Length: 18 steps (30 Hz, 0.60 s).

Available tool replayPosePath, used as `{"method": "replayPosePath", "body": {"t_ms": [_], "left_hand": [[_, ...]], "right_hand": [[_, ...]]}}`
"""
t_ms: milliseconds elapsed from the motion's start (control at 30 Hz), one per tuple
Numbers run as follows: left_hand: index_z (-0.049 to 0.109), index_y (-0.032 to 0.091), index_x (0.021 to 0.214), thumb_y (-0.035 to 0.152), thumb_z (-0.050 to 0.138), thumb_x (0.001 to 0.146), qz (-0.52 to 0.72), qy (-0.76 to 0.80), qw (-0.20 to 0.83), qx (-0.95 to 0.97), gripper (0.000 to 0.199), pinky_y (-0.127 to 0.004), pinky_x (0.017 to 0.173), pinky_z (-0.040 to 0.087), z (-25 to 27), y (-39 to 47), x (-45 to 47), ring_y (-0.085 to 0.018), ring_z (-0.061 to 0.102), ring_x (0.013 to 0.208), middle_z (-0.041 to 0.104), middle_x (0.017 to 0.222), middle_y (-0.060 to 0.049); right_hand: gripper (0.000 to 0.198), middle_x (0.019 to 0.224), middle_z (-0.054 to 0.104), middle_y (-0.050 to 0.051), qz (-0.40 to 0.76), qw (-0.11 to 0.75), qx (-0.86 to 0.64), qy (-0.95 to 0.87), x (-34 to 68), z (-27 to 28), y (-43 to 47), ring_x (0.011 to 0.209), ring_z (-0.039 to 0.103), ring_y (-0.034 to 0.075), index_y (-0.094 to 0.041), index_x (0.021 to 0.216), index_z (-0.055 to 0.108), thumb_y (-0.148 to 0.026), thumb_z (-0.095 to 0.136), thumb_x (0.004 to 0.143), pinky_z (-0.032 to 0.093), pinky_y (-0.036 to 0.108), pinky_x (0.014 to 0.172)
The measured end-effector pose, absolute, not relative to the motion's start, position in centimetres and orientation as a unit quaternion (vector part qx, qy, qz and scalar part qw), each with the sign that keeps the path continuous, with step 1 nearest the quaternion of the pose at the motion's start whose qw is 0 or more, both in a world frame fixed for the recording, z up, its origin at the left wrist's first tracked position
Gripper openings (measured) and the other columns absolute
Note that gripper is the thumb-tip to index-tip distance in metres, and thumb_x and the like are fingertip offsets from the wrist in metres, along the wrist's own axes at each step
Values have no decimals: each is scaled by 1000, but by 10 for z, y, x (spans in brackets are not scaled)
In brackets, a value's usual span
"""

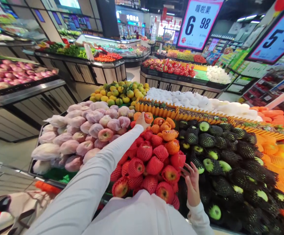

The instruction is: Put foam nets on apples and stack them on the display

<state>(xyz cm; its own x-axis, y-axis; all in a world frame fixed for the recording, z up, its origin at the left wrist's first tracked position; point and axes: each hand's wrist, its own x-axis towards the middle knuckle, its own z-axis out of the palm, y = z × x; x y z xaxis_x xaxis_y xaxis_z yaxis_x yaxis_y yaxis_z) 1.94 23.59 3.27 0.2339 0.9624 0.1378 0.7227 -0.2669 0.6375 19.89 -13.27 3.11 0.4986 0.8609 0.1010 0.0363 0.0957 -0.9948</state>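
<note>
Stretched far forward, my left hand [142,121] has its fingers around an apple in an orange foam net [149,117] at the back of the pile. More fruit in orange nets [169,135] lies just to the right of it. Below, apples in red foam nets [145,151] fill the middle of the display. My right hand [192,183] is open, fingers spread, beside the right edge of the red-netted apples. It holds nothing, and its fingertips are close to one red-netted apple [178,159]; whether they touch cannot be made out.
Bagged pink apples [85,126] are heaped on the left, green apples in black nets [213,153] on the right. An orange divider [156,110] runs behind, with yellow-green citrus [118,92] beyond. A shopping cart [7,182] stands at lower left; price signs [198,24] hang overhead.
</note>
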Motion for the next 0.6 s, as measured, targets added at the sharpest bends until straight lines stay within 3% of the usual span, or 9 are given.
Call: {"method": "replayPosePath", "body": {"t_ms": [133,333,500,600], "left_hand": [[33,1,141,40,80,66,153,594,217,759,97,-48,103,34,22,259,38,-36,45,126,41,135,-31],[29,12,149,32,81,62,45,586,180,788,104,-57,104,29,27,266,72,-48,27,135,22,151,-30],[16,17,154,43,68,75,32,518,148,842,98,-53,114,18,44,222,77,-42,13,143,9,158,-20],[19,18,154,53,62,78,53,456,139,877,94,-52,116,14,52,175,53,-40,13,143,12,157,-18]], "right_hand": [[56,134,49,15,296,625,-639,-337,224,11,-151,106,62,26,-28,137,37,-49,56,88,49,46,88],[49,129,54,15,224,580,-697,-358,240,14,-155,106,61,25,-22,125,50,-46,63,84,50,45,89],[50,118,60,16,120,456,-750,-463,241,20,-129,101,61,27,-16,121,54,-46,65,82,53,46,83],[52,119,59,18,47,404,-727,-553,235,32,-106,107,58,29,-13,123,53,-45,64,82,52,50,88]]}}
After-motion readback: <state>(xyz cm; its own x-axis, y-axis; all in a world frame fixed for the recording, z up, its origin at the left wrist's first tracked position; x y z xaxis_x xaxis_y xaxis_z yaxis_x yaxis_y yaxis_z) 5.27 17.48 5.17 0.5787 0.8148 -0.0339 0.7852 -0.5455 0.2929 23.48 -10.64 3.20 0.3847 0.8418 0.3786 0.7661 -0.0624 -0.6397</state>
